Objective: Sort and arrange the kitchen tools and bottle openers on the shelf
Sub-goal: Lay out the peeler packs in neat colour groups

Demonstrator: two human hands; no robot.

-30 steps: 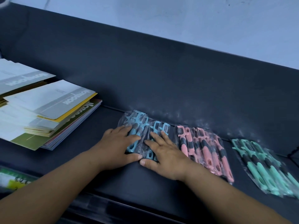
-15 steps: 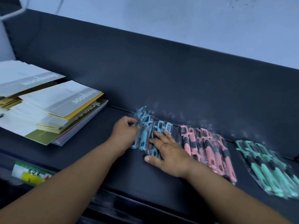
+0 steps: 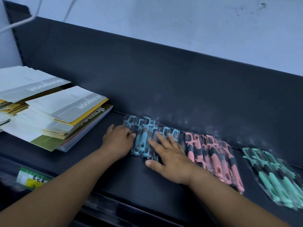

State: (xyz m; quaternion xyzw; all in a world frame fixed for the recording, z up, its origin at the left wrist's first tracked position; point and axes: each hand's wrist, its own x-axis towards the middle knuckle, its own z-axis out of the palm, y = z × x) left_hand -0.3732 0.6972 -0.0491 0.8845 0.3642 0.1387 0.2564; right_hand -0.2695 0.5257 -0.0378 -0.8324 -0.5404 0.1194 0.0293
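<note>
The shelf [image 3: 134, 182] under me is dark, matte and flat, with a tall back panel [image 3: 164, 89] of the same dull charcoal, dusted with pale smudges just behind the packets. Above it is a pale, scuffed wall [image 3: 180, 22]. At far left a slanting stack of notebooks [image 3: 65, 104] with grey and yellow covers fans toward the middle, close to my left hand [image 3: 118, 141] but not touching it. A green and yellow price label [image 3: 32, 179] sits on the near left edge. The blue tools [image 3: 144, 138] lie against the back panel in crinkly clear wrap, handles toward me. My left fingers are curled against their left edge; I can't tell whether they pinch the wrap. My right hand [image 3: 170, 159] lies flat on the right part of the blue tools, fingers spread, hiding several handles. Just right of it are the pink tools [image 3: 218, 158], overlapped in a row, and well apart at the far right the green tools [image 3: 275, 177], all glossy-wrapped with dark grips.
</note>
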